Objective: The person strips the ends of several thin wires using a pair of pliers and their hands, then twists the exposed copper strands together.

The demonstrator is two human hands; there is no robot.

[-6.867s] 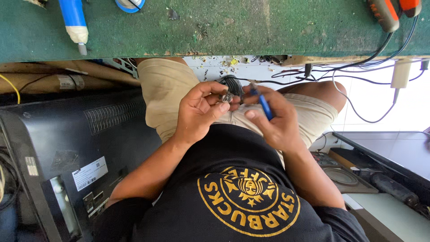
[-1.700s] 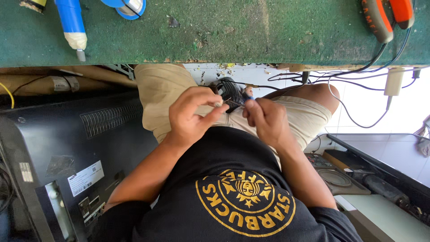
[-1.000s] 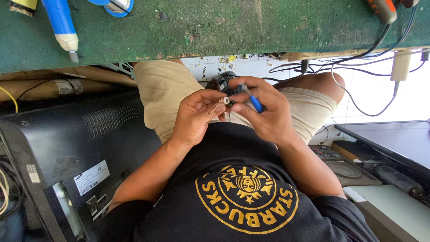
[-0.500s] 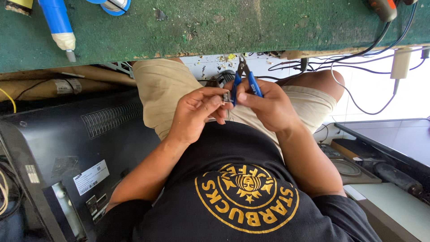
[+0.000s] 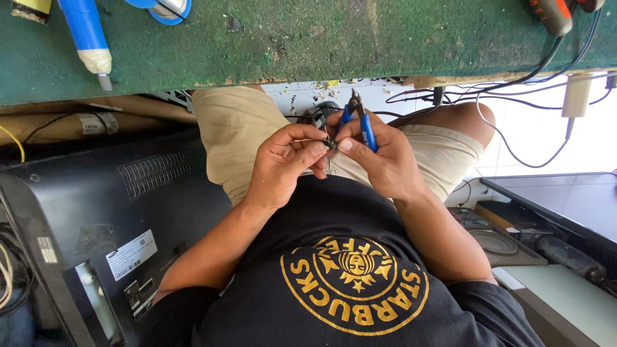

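Green, worn felt covers the workbench (image 5: 321, 38) across the top of my head view, with a blue-handled tool (image 5: 87, 35) near its left end and an orange-handled tool (image 5: 553, 13) at its right corner. Below the front edge, over my lap, my left hand (image 5: 283, 164) pinches a small dark component (image 5: 329, 142) between thumb and fingertips. My right hand (image 5: 379, 157) is closed around blue-handled flush cutters (image 5: 360, 122), their jaws raised above the part, not biting on it. I judge trimming midway; whether any lead is cut I cannot tell. Half a second ago the cutters tilted further left; now they stand more upright. A black television back (image 5: 96, 225) leans at my left.
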